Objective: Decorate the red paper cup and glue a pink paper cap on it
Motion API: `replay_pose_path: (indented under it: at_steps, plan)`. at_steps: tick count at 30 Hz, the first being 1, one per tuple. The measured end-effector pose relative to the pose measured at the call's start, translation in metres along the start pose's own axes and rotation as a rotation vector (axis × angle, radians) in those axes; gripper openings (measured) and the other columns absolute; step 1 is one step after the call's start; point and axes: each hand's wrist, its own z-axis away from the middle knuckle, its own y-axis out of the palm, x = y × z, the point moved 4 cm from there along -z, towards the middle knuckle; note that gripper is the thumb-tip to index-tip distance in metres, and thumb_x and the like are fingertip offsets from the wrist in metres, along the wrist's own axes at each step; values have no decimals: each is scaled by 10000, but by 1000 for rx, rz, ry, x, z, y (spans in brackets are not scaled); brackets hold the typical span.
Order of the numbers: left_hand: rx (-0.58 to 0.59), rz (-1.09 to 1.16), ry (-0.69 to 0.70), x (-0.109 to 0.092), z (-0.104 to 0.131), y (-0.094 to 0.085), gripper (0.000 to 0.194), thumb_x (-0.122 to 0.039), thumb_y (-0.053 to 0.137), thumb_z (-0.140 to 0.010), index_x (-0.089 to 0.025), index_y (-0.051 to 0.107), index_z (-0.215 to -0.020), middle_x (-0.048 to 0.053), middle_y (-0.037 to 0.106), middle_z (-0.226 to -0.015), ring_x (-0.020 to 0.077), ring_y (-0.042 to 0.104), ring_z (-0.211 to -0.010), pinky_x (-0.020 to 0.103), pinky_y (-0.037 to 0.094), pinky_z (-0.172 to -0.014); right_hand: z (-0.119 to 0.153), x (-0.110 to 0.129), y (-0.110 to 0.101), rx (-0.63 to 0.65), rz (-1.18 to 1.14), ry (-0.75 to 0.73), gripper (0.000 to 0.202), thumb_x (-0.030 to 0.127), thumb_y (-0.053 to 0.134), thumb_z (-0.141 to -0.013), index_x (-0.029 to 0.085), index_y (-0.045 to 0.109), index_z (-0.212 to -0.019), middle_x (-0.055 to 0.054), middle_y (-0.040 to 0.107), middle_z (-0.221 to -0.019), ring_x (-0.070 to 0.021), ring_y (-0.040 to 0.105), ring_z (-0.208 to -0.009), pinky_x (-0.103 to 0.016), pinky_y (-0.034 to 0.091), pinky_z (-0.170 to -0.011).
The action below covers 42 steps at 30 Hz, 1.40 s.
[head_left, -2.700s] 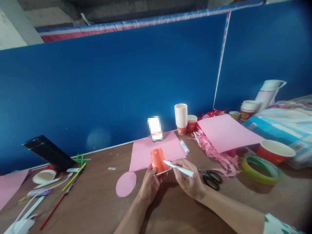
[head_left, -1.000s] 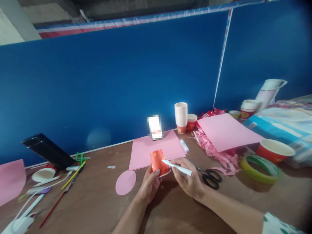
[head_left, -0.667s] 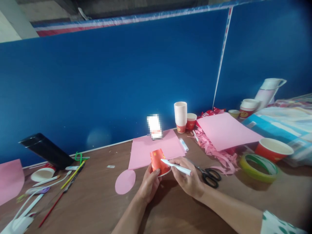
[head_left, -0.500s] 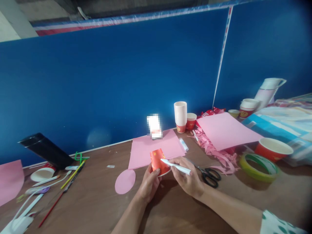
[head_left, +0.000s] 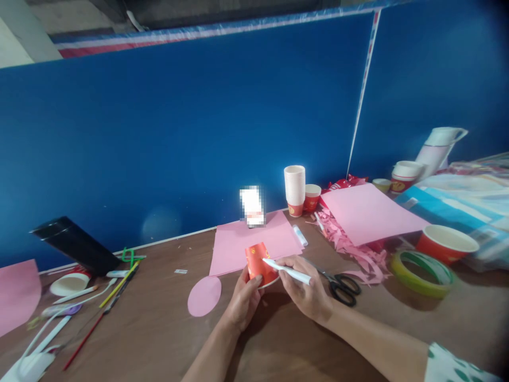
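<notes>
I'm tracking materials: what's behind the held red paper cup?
Pink rectangular paper, with a pixelated white object beyond; whatever the red paper cup covers cannot be seen.

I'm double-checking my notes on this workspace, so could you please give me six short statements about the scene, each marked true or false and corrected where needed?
1. The left hand holds a red cup. True.
2. The black-handled scissors are in the right hand. False: the right hand holds a white pen, and they lie on the table.
3. The tip of the white pen is directed at the red cup. True.
4. The roll of tape is left of both hands in the picture. False: it is right of both.
5. A tall stack of cups stands upright on the table. True.
6. The pink oval is held in the left hand. False: it lies on the table, left of that hand.
</notes>
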Motion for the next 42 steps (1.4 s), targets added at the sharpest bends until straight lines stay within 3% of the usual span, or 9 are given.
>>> replay_pose_path:
  at_steps: [18,42]
  plan:
    - [-38,-11,6,1,-1,-1,454,-264,638,-787,-196,535,-1225,114,622,-1188,287,531,-1157,416,354,-1000,-3,10,-2,1,-27,-21,114,162,483,-887,192,586,-924,-53,644,-821,-173,617,-758,-292,507,-730]
    - [-12,-8,11,2,0,-3,398,-210,581,-826,-191,534,-1221,106,622,-1185,272,541,-1139,406,348,-999,1,-5,1,-5,-48,34,152,138,466,-892,199,580,-970,-48,627,-833,-184,596,-772,-309,470,-721]
